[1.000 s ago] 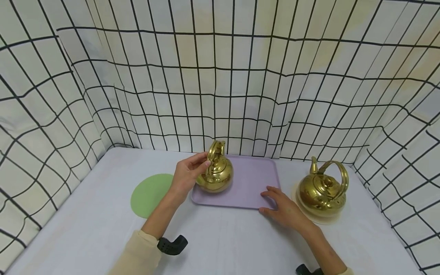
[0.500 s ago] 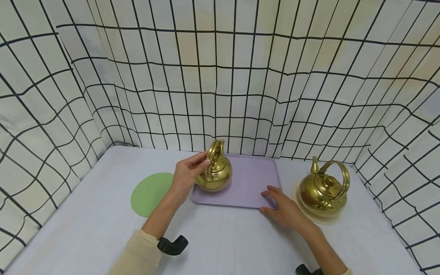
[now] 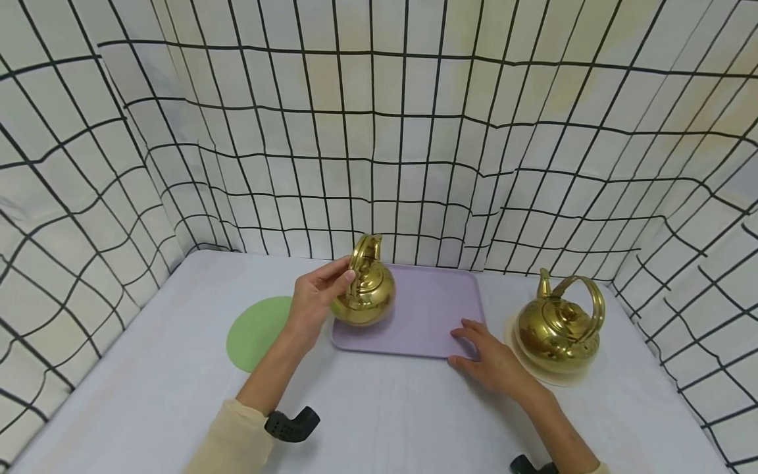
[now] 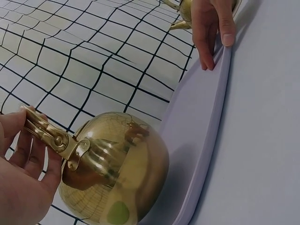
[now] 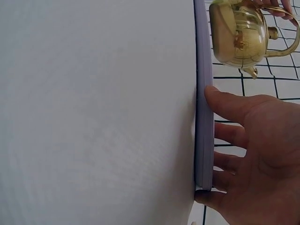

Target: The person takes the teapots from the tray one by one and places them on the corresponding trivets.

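Observation:
My left hand (image 3: pixel 314 296) grips the top handle of a shiny brass kettle (image 3: pixel 367 296), thumb on the near side. The kettle is close over the left end of a lilac tray (image 3: pixel 435 309), its spout pointing to the back. In the left wrist view, the kettle's round body (image 4: pixel 145 173) overlaps the tray, and a shadow falls on the tray beside it. My right hand (image 3: pixel 488 359) rests at the tray's front right corner with fingers spread and relaxed. Its thumb (image 5: pixel 225 101) touches the front rim in the right wrist view.
To the right, a second brass kettle (image 3: pixel 556 332) stands on a pale round mat (image 3: pixel 556 380). A green round mat (image 3: pixel 254 339) lies left of the tray, partly covered by my left arm. White cloth with a black grid (image 3: pixel 391 141) walls the back and sides of the white table.
The held kettle has shifted slightly left and up in the head view, together with my left hand. My right hand and the tray stay where they were.

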Available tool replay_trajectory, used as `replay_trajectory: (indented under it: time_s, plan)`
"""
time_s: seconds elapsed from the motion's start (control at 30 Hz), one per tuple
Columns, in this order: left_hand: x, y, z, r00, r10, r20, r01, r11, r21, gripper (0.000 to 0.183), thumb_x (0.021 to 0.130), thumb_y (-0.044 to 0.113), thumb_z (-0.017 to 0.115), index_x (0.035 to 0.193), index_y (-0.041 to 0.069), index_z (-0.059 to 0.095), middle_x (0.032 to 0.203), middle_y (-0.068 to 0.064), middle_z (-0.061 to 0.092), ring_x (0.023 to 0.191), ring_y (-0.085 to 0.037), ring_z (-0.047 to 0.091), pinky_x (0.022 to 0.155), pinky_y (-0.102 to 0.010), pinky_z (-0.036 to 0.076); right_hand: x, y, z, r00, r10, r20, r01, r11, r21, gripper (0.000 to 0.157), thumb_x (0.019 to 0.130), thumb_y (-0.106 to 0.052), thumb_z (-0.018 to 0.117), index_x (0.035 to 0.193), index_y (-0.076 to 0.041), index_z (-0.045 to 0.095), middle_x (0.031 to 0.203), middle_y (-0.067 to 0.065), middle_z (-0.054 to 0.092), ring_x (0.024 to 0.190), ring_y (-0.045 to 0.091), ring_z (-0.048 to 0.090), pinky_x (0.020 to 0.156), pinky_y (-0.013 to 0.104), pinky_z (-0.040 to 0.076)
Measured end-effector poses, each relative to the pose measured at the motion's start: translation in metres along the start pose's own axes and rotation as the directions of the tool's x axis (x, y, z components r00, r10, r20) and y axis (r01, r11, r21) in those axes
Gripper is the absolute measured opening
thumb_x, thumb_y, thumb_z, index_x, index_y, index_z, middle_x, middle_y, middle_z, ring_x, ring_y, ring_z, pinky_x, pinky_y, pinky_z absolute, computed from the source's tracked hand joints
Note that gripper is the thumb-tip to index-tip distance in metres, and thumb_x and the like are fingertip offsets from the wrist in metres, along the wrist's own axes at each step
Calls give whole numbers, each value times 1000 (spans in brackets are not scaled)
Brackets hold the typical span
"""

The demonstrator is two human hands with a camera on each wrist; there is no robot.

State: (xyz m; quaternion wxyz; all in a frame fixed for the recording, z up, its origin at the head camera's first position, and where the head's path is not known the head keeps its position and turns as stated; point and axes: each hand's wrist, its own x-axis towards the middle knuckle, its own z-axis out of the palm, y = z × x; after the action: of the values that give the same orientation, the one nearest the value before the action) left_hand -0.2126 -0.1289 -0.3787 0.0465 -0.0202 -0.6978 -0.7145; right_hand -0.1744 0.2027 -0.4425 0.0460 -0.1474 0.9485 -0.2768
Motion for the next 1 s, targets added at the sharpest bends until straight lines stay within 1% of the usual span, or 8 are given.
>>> replay_trajectory:
  time_s: [0.27, 0.37, 0.5, 0.57, 0.67, 0.83, 1.0]
  plan:
    - [-4, 5, -6, 1000, 12, -14, -12, 1000, -11, 41, 101, 10, 68, 141, 7, 63, 142, -10, 68, 105, -3, 67, 95, -16, 56, 0, -1, -1, 1000, -7, -2, 7, 1000, -2, 49, 97, -32, 74, 139, -10, 61, 162, 24, 43, 148, 50, 41, 117, 67, 41]
    - [-5, 6, -8, 1000, 11, -13, -11, 999, -30, 41, 101, 13, 68, 142, 8, 63, 137, -2, 71, 107, -4, 67, 96, -17, 56, 1, -1, -1, 1000, -3, 0, 3, 1000, -5, 49, 97, -32, 74, 139, -10, 61, 162, 23, 43, 148, 50, 42, 117, 67, 41]
    - [-6, 7, -10, 1000, 17, -21, -18, 998, -55, 41, 102, 13, 67, 142, 9, 62, 124, 10, 74, 106, -4, 67, 95, -19, 55, 1, -1, -1, 1000, 5, 1, -5, 1000, -4, 49, 97, -32, 74, 139, -10, 62, 162, 24, 43, 148, 50, 42, 117, 67, 41]
    - [-6, 9, -12, 999, 26, -30, -28, 998, -59, 41, 102, 13, 67, 142, 8, 62, 121, 13, 74, 105, -4, 68, 95, -19, 56, 1, -1, -1, 1000, 6, 2, -6, 1000, -3, 49, 97, -32, 74, 139, -10, 62, 162, 23, 43, 148, 50, 42, 117, 67, 41]
    - [-7, 11, -15, 999, 37, -38, -39, 998, -53, 41, 102, 13, 66, 142, 8, 62, 125, 11, 74, 106, -4, 68, 97, -20, 56, 1, -1, -1, 1000, 6, 3, -6, 1000, -4, 49, 97, -32, 74, 139, -11, 62, 162, 23, 43, 148, 50, 43, 116, 67, 42]
    - [-8, 12, -21, 998, 30, -49, -32, 998, -55, 41, 103, 14, 65, 144, 9, 60, 134, 5, 73, 110, -5, 68, 98, -19, 55, 1, 0, -1, 1000, 9, 0, -9, 1000, -9, 49, 97, -32, 74, 139, -11, 62, 161, 23, 44, 147, 50, 43, 116, 67, 42]
    - [-11, 10, -24, 997, 23, -72, -28, 998, -64, 41, 103, 12, 64, 144, 8, 60, 135, 4, 72, 112, -5, 67, 98, -19, 55, 1, 1, 1, 1000, 14, 1, -14, 1000, -1, 48, 97, -32, 74, 138, -11, 62, 161, 23, 44, 147, 51, 43, 116, 67, 42]
